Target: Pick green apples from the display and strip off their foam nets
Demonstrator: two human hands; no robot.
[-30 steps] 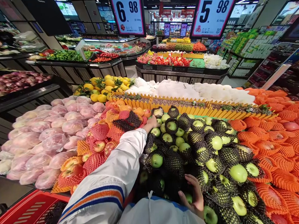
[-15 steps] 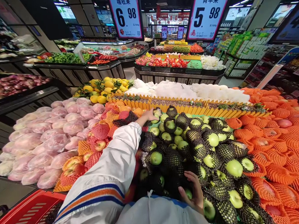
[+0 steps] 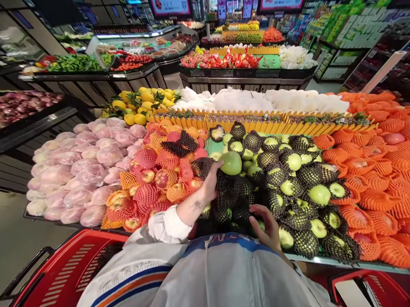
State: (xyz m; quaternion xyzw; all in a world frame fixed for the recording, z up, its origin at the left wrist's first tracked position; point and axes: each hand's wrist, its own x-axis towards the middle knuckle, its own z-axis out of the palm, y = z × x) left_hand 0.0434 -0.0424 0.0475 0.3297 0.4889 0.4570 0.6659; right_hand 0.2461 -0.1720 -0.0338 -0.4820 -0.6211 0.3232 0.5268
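Observation:
A bare green apple [image 3: 230, 163] is held in my left hand [image 3: 213, 178], fingers closed round its left side, above the green apple pile. Lower right of it, my right hand [image 3: 266, 226] is half curled over the near apples, thumb and fingers apart, with nothing visible in it. Many of the piled green apples [image 3: 291, 161] sit in black foam nets [image 3: 238, 129]. Red apples in red and yellow nets [image 3: 165, 174] lie left of my left forearm.
Orange-netted fruit [image 3: 399, 184] borders the pile on the right; pink wrapped fruit [image 3: 89, 171] lies far left. A yellow fence strip [image 3: 244, 121] runs behind, before white-wrapped fruit [image 3: 229, 99]. Red baskets [image 3: 60, 275] stand at lower left and lower right.
My left hand has drawn back toward me from the pile's far left corner, bringing a green apple with it. The right hand stays near the front apples. The view has tilted down.

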